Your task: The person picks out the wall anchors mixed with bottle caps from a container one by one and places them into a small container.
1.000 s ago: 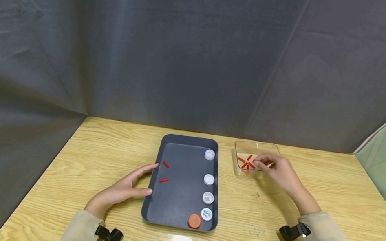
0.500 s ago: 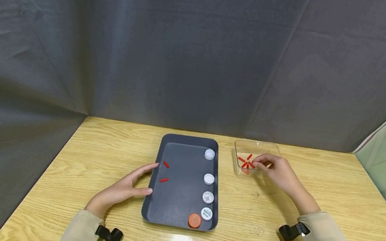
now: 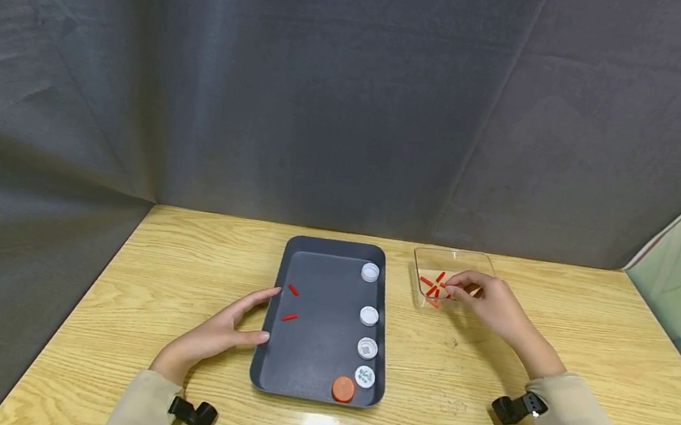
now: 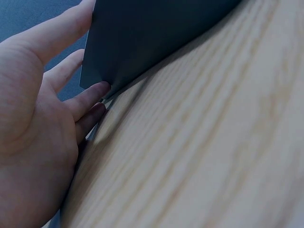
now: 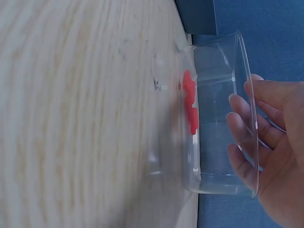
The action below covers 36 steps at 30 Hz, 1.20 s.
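In the head view, my left hand lies with spread, fairly straight fingers against the left side of a dark grey tray. The left wrist view shows its fingertips touching the tray's outer wall. My right hand reaches over the rim of a clear plastic container, thumb and index fingertips close together. Several short red sticks lie inside on the container floor, some partly behind the fingertips. In the right wrist view the fingers hang above the red sticks; whether one is pinched is hidden.
On the tray's right side stand several white round caps, one with a green pattern, and an orange cap. Two red sticks lie at the tray's left. A dark curtain closes off the back of the wooden table.
The right fingertips have shifted very slightly within the container, and the red stick beside them looks moved or more covered. My left hand and the tray have stayed in place.
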{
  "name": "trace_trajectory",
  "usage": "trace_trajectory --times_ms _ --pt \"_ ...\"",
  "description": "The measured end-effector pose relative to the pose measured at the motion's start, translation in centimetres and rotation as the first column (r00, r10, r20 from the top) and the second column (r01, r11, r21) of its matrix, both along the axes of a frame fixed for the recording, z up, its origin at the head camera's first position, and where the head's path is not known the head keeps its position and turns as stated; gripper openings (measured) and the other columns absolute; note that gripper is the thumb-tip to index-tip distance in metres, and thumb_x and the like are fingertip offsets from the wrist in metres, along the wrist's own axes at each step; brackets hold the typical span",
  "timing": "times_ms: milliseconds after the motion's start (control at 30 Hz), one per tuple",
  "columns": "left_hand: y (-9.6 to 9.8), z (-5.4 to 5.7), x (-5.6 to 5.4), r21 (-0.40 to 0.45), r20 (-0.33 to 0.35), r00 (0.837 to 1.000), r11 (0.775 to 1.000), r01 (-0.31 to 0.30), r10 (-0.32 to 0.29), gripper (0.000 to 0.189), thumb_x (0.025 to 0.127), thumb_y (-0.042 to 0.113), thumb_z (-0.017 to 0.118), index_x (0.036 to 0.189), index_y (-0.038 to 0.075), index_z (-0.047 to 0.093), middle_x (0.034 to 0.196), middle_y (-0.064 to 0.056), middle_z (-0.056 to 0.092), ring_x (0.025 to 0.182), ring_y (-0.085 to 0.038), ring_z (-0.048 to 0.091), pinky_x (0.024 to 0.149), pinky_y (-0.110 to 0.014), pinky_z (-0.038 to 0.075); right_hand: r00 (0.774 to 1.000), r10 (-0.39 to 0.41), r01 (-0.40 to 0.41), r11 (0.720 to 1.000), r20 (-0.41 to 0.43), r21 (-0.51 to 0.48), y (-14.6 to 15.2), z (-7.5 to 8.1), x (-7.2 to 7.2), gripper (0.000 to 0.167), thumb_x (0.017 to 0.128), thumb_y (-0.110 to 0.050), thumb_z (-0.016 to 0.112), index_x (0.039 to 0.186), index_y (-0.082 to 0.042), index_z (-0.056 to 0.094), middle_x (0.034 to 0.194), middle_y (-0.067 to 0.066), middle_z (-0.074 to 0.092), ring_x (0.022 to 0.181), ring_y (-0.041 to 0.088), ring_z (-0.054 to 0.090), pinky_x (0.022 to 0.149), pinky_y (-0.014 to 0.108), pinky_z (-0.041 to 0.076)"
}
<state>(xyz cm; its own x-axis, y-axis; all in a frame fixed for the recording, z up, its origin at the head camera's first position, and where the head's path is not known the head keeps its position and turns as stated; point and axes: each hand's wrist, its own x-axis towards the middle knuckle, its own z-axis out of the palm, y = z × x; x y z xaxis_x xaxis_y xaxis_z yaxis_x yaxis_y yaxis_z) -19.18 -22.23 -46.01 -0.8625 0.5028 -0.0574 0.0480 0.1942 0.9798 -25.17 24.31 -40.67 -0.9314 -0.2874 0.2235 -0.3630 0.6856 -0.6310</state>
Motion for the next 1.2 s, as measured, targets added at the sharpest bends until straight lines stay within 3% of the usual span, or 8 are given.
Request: trace_trajectory --times_ms 200,567,867,1067,1200 --pt "0.0 0.0 0.0 -0.009 0.004 1.000 1.000 -0.005 0.005 0.076 0.093 0.013 0.070 0.157 0.023 0.030 0.163 -0.007 0.019 0.149 -0.029 0.009 0.116 -0.061 0.008 0.999 0.007 -0.007 1.000 -0.038 -0.002 -0.6 0.6 0.3 0.013 0.095 -0.014 0.068 0.101 -0.003 0.073 0.092 0.004 0.072 0.076 0.015 0.060 0.067 0.025 0.048" --pt "0.1 0.0 -0.1 -0.006 -0.004 1.000 1.000 0.005 -0.005 0.075 0.094 0.014 0.069 0.157 0.021 0.029 0.163 -0.008 0.019 0.149 -0.031 0.009 0.115 -0.062 0.008 0.993 0.050 -0.051 0.999 -0.105 -0.002 -2.6 2.0 1.0 0.007 0.092 -0.010 0.071 0.096 -0.005 0.074 0.086 -0.001 0.071 0.073 0.013 0.059 0.067 0.027 0.050" --pt "0.0 0.1 0.0 0.001 -0.012 1.000 1.000 0.007 -0.007 0.075 0.094 0.012 0.069 0.157 0.021 0.030 0.162 -0.009 0.020 0.149 -0.032 0.010 0.115 -0.063 0.006 0.993 0.085 -0.085 0.996 -0.085 0.008 -4.4 2.9 1.5 0.007 0.091 -0.010 0.073 0.097 -0.007 0.075 0.078 -0.004 0.068 0.074 0.015 0.058 0.068 0.029 0.049" --pt "0.0 0.0 0.0 0.006 -0.011 1.000 1.000 0.006 -0.006 0.075 0.093 0.012 0.069 0.157 0.020 0.030 0.162 -0.009 0.022 0.148 -0.032 0.012 0.115 -0.062 0.007 0.985 0.129 -0.130 0.992 -0.117 0.000 -5.5 3.2 1.8 0.006 0.090 -0.008 0.074 0.095 -0.010 0.075 0.085 -0.004 0.069 0.076 0.012 0.060 0.067 0.030 0.051" --pt "0.0 0.0 0.0 0.006 -0.010 1.000 1.000 0.006 -0.006 0.074 0.094 0.011 0.069 0.157 0.020 0.031 0.162 -0.009 0.022 0.148 -0.032 0.012 0.115 -0.062 0.007 0.988 0.131 -0.132 0.991 -0.087 -0.011 -6.5 3.5 1.9 0.005 0.090 -0.011 0.074 0.095 -0.011 0.075 0.087 -0.005 0.069 0.077 0.012 0.059 0.068 0.030 0.050"
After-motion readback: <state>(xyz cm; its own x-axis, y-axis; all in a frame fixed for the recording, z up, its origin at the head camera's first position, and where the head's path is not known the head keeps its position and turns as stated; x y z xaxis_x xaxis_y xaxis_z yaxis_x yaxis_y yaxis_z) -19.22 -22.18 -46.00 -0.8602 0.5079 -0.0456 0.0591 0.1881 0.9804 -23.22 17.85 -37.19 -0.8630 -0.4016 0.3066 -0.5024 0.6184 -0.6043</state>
